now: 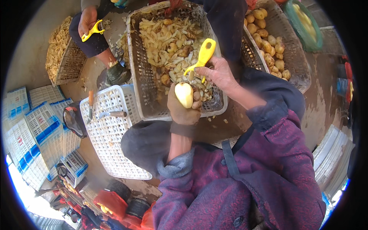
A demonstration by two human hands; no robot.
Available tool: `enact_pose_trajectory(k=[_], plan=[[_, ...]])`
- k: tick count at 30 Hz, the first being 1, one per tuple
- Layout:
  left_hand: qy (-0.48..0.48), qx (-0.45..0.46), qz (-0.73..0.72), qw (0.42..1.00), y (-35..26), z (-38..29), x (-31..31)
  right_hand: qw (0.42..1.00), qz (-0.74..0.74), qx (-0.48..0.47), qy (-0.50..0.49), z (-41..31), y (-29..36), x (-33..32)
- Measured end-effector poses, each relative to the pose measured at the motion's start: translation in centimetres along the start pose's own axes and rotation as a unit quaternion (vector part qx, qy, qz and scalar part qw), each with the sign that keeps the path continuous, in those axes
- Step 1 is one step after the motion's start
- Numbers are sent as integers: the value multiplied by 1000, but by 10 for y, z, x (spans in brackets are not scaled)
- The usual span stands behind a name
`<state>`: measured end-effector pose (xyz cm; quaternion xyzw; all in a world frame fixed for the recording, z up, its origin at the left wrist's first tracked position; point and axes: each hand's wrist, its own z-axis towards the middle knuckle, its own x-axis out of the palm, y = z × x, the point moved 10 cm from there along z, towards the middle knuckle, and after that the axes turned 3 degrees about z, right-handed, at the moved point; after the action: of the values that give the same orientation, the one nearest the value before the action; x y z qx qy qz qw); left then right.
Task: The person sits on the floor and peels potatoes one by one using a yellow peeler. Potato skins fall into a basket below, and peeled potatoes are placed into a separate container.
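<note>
My left hand [184, 107], in a soiled glove with bare fingertips, holds a peeled pale potato [184, 95] upright over the near edge of a plastic crate [179, 115]. Potato peelings [164, 40] and a few brownish potatoes lie in that crate. Just above and to the right, my bare right hand [220, 72] grips a yellow Y-shaped peeler [205, 53] near its head, with the handle pointing up and away. The peeler's head is close to the potato, but a gap shows between them.
A co-worker's hand [87, 20] holds another yellow peeler [93, 31] at the upper left. Unpeeled potatoes [267, 46] fill part of a crate at the upper right. On an upturned white crate [115, 155] lie a wooden-handled knife [90, 105] and a hooked tool [115, 114]. Stacked crates [43, 123] stand at the left.
</note>
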<state>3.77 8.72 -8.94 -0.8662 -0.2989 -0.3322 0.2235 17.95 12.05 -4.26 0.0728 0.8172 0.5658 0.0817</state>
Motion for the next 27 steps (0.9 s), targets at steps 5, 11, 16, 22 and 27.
enact_pose_trajectory(k=[5,11,16,22,27], plan=[[-26,-12,9,1000,11,-5,0,999,37,2,-14,-6,12,-10],[-52,-38,-28,998,16,-10,0,997,75,-27,24,-33,18,13],[-136,2,-12,991,10,-14,-7,992,90,-74,51,-38,7,29],[14,-25,11,1000,8,-5,6,998,50,-12,-28,-9,-9,2],[-10,-26,27,999,10,-8,3,994,108,23,16,-15,9,0]])
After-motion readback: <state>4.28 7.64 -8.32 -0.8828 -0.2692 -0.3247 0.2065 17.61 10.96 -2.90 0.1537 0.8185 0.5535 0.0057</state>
